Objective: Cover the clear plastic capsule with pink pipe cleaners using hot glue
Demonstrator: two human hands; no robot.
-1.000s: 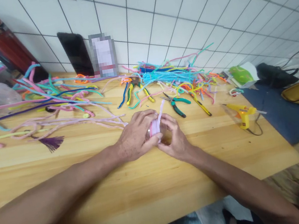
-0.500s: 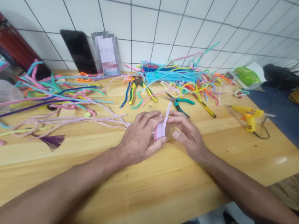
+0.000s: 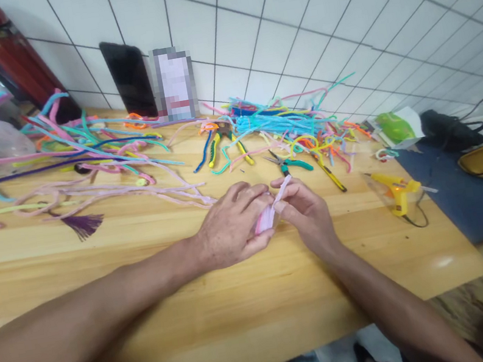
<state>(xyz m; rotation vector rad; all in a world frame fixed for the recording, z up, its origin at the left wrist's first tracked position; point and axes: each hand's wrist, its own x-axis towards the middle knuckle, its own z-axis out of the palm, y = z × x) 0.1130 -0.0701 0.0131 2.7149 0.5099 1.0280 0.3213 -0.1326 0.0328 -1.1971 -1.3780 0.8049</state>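
Observation:
My left hand (image 3: pixel 233 227) is closed over a small lilac and pink wound piece (image 3: pixel 265 220), whose far side is hidden under the fingers. From it a lilac pipe cleaner (image 3: pixel 285 185) sticks up to the right. Thumb and fingers of my right hand (image 3: pixel 306 210) pinch this strip close beside the piece. Loose lilac pipe cleaners (image 3: pixel 168 187) trail leftward over the table behind my left hand. Just beyond my right hand lie teal-handled pliers (image 3: pixel 298 164).
Yellow-green pliers (image 3: pixel 214 150), a yellow utility knife (image 3: pixel 332 175) and a bundle of blue pipe cleaners (image 3: pixel 278 123) lie farther back. A yellow glue gun (image 3: pixel 396 191) sits at the right. A black phone (image 3: pixel 130 79) leans on the tiled wall. A purple tassel (image 3: pixel 84 224) lies left.
My right hand has come in against the piece and its fingers have closed on the lilac pipe cleaner. The strip now leans farther right. The view has shifted slightly.

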